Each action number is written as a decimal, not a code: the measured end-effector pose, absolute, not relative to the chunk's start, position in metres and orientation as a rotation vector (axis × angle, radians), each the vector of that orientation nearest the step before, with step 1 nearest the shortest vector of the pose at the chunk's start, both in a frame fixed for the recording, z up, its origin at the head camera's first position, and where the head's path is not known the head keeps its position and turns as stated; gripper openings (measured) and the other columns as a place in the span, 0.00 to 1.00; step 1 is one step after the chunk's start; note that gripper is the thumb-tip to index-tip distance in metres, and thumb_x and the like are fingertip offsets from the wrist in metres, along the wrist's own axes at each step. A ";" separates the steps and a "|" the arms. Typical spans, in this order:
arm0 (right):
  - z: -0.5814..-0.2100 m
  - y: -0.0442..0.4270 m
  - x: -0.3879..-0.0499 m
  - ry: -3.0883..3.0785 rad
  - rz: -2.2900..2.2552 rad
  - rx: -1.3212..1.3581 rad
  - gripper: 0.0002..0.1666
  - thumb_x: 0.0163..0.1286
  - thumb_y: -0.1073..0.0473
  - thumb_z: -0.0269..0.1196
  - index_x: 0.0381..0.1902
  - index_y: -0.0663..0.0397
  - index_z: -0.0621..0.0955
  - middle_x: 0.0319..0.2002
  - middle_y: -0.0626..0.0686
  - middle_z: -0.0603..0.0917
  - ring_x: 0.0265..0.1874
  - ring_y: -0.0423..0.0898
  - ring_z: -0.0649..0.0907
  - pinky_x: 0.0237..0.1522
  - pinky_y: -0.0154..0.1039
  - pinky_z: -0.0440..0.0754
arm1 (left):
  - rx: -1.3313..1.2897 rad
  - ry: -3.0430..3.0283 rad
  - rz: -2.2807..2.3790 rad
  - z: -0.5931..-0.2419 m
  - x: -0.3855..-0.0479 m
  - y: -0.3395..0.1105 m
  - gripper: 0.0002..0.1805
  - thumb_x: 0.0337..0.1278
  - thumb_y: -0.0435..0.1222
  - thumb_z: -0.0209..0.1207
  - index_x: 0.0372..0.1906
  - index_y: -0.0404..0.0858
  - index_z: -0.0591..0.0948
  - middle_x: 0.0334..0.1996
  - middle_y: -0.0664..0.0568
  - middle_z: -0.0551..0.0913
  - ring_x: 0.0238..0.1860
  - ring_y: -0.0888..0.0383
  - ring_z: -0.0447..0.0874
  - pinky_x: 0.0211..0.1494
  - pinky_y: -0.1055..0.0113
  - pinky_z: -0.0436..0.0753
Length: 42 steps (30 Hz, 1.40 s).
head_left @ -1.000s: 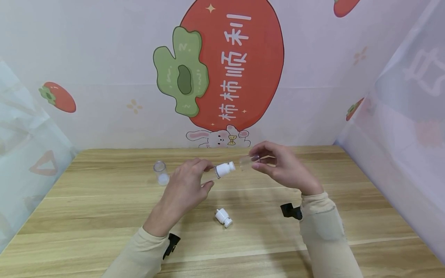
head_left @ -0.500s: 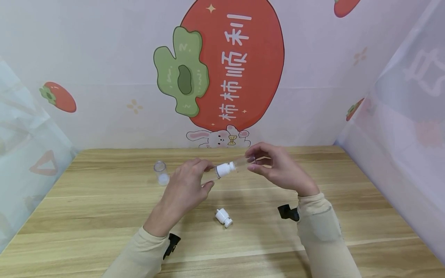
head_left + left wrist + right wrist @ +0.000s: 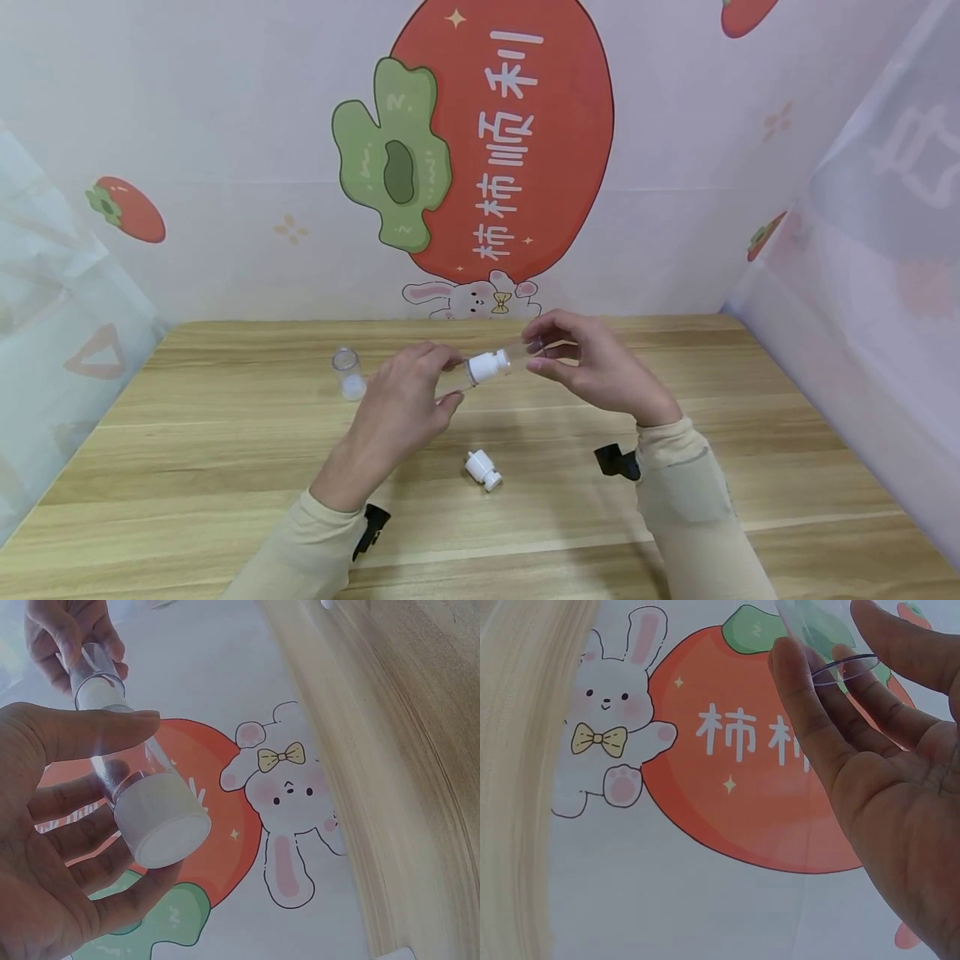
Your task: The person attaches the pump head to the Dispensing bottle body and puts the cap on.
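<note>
A clear bottle point(image 3: 131, 761) with a white base lies tilted in my left hand point(image 3: 401, 408), gripped between thumb and fingers. Its white pump top point(image 3: 488, 366) points right, toward my other hand. My right hand point(image 3: 592, 367) pinches a clear cap point(image 3: 522, 353) by its closed end. In the head view the cap's mouth reaches over the pump's tip; the left wrist view shows the cap around part of the white pump. The palm of my right hand point(image 3: 900, 780) shows in the right wrist view, the cap point(image 3: 821, 634) partly cut off by the frame's top.
A second white pump top point(image 3: 482, 470) lies on its side on the wooden table point(image 3: 525, 533), below the hands. Another clear bottle point(image 3: 348, 375) with a white bottom stands to the left of my left hand. Behind the table hangs a printed cloth point(image 3: 247, 250).
My right hand has moved left with the clear cap, bringing its mouth from apart to over the pump's tip. My left hand and the bottle have stayed nearly still.
</note>
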State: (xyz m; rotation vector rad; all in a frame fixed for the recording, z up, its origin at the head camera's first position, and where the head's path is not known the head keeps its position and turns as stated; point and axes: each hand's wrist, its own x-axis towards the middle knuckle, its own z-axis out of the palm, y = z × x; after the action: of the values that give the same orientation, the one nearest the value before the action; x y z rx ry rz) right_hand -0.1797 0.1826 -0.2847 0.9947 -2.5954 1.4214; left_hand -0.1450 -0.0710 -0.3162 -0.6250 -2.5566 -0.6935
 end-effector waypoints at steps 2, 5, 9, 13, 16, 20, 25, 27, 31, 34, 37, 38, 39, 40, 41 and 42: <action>-0.285 0.181 -0.179 -2.597 1.421 0.995 0.18 0.64 0.71 0.70 0.51 0.61 0.80 0.46 0.52 0.84 0.46 0.51 0.84 0.51 0.39 0.84 | -0.623 -2.560 -0.693 -0.316 -0.145 -0.071 0.20 0.40 0.30 0.79 0.44 0.36 0.86 0.41 0.48 0.88 0.43 0.48 0.86 0.42 0.51 0.85; -0.285 0.178 -0.179 -2.606 1.423 0.988 0.18 0.63 0.71 0.71 0.51 0.60 0.80 0.45 0.52 0.84 0.46 0.52 0.85 0.51 0.38 0.84 | -0.621 -2.568 -0.694 -0.316 -0.145 -0.070 0.20 0.41 0.30 0.79 0.44 0.36 0.86 0.41 0.48 0.88 0.43 0.48 0.86 0.43 0.51 0.85; -0.287 0.175 -0.178 -2.611 1.421 0.993 0.18 0.63 0.71 0.71 0.50 0.60 0.80 0.45 0.52 0.84 0.46 0.51 0.85 0.51 0.39 0.84 | -0.623 -2.574 -0.694 -0.315 -0.145 -0.070 0.21 0.41 0.30 0.79 0.44 0.36 0.86 0.41 0.48 0.88 0.43 0.48 0.86 0.44 0.51 0.85; -0.289 0.173 -0.178 -2.594 1.406 1.016 0.19 0.63 0.71 0.71 0.51 0.61 0.80 0.45 0.54 0.84 0.45 0.50 0.85 0.51 0.40 0.84 | -0.629 -2.565 -0.692 -0.316 -0.144 -0.070 0.21 0.41 0.30 0.79 0.44 0.35 0.86 0.41 0.48 0.87 0.44 0.47 0.86 0.45 0.51 0.85; -0.290 0.172 -0.178 -2.581 1.399 1.030 0.19 0.63 0.70 0.71 0.51 0.63 0.80 0.46 0.57 0.84 0.45 0.49 0.85 0.51 0.40 0.84 | -0.633 -2.560 -0.692 -0.316 -0.144 -0.070 0.21 0.41 0.30 0.79 0.44 0.35 0.86 0.41 0.48 0.87 0.44 0.47 0.86 0.45 0.51 0.85; -0.290 0.170 -0.178 -2.572 1.405 1.033 0.18 0.63 0.71 0.71 0.50 0.64 0.80 0.45 0.56 0.84 0.44 0.48 0.85 0.50 0.39 0.84 | -0.634 -2.556 -0.691 -0.317 -0.144 -0.070 0.21 0.41 0.30 0.79 0.44 0.35 0.86 0.41 0.48 0.87 0.44 0.47 0.86 0.44 0.51 0.85; -0.292 0.166 -0.177 -2.594 1.404 1.015 0.17 0.63 0.71 0.71 0.49 0.61 0.81 0.44 0.52 0.84 0.44 0.46 0.85 0.50 0.37 0.84 | -0.640 -2.553 -0.691 -0.317 -0.145 -0.070 0.20 0.41 0.30 0.79 0.44 0.36 0.86 0.41 0.48 0.87 0.43 0.48 0.86 0.43 0.51 0.85; -0.293 0.165 -0.178 -2.604 1.406 1.014 0.18 0.63 0.70 0.71 0.50 0.61 0.81 0.44 0.51 0.84 0.44 0.46 0.85 0.51 0.38 0.84 | -0.643 -2.554 -0.691 -0.317 -0.145 -0.070 0.20 0.41 0.30 0.79 0.44 0.36 0.86 0.41 0.48 0.87 0.43 0.48 0.86 0.43 0.51 0.85; -0.295 0.162 -0.178 -2.616 1.406 1.016 0.18 0.63 0.69 0.71 0.51 0.62 0.81 0.45 0.50 0.84 0.44 0.46 0.85 0.51 0.38 0.84 | -0.650 -2.555 -0.686 -0.317 -0.145 -0.070 0.20 0.41 0.30 0.78 0.44 0.36 0.86 0.41 0.48 0.87 0.42 0.48 0.86 0.43 0.51 0.85; -0.296 0.161 -0.178 -2.615 1.395 1.030 0.18 0.64 0.69 0.71 0.51 0.63 0.81 0.45 0.50 0.84 0.45 0.46 0.85 0.51 0.39 0.84 | -0.651 -2.557 -0.683 -0.317 -0.145 -0.069 0.20 0.41 0.30 0.78 0.44 0.36 0.86 0.40 0.48 0.87 0.42 0.48 0.86 0.42 0.51 0.85; -0.297 0.159 -0.178 -2.611 1.398 1.042 0.17 0.64 0.69 0.71 0.50 0.62 0.81 0.46 0.50 0.83 0.45 0.48 0.85 0.51 0.39 0.84 | -0.649 -2.562 -0.682 -0.317 -0.145 -0.069 0.20 0.41 0.30 0.78 0.44 0.36 0.86 0.40 0.48 0.87 0.41 0.49 0.86 0.41 0.52 0.85; -0.298 0.158 -0.178 -2.613 1.398 1.043 0.17 0.64 0.68 0.71 0.50 0.61 0.81 0.46 0.50 0.83 0.45 0.48 0.85 0.51 0.39 0.84 | -0.649 -2.564 -0.683 -0.317 -0.145 -0.069 0.20 0.41 0.30 0.78 0.44 0.36 0.86 0.40 0.48 0.87 0.41 0.49 0.86 0.41 0.52 0.85; -0.298 0.157 -0.178 -2.614 1.398 1.043 0.17 0.64 0.68 0.71 0.50 0.60 0.81 0.46 0.50 0.83 0.45 0.48 0.85 0.51 0.39 0.84 | -0.649 -2.565 -0.684 -0.317 -0.145 -0.068 0.20 0.42 0.30 0.78 0.44 0.36 0.86 0.41 0.48 0.87 0.41 0.49 0.86 0.41 0.52 0.85; -0.298 0.157 -0.178 -2.615 1.395 1.046 0.17 0.64 0.69 0.71 0.50 0.60 0.81 0.46 0.50 0.83 0.45 0.48 0.85 0.51 0.39 0.84 | -0.649 -2.567 -0.686 -0.317 -0.145 -0.068 0.20 0.42 0.30 0.78 0.44 0.36 0.86 0.41 0.48 0.87 0.41 0.49 0.86 0.41 0.52 0.85; -0.299 0.157 -0.178 -2.616 1.392 1.046 0.17 0.64 0.69 0.71 0.50 0.60 0.81 0.46 0.50 0.83 0.45 0.48 0.85 0.51 0.39 0.84 | -0.649 -2.569 -0.687 -0.317 -0.145 -0.068 0.20 0.42 0.30 0.78 0.44 0.36 0.86 0.41 0.48 0.87 0.41 0.49 0.86 0.41 0.52 0.85; -0.299 0.156 -0.178 -2.616 1.385 1.047 0.18 0.63 0.69 0.71 0.50 0.60 0.81 0.46 0.50 0.83 0.44 0.47 0.85 0.51 0.39 0.84 | -0.648 -2.570 -0.688 -0.317 -0.145 -0.068 0.20 0.42 0.30 0.78 0.44 0.36 0.86 0.41 0.48 0.87 0.42 0.49 0.86 0.41 0.52 0.85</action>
State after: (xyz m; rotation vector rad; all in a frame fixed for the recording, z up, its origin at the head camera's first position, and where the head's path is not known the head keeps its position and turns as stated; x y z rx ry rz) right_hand -0.1778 0.1563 -0.2989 1.0474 -2.6157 1.3850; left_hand -0.1447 -0.0682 -0.3171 -0.6485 -2.5702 -0.6882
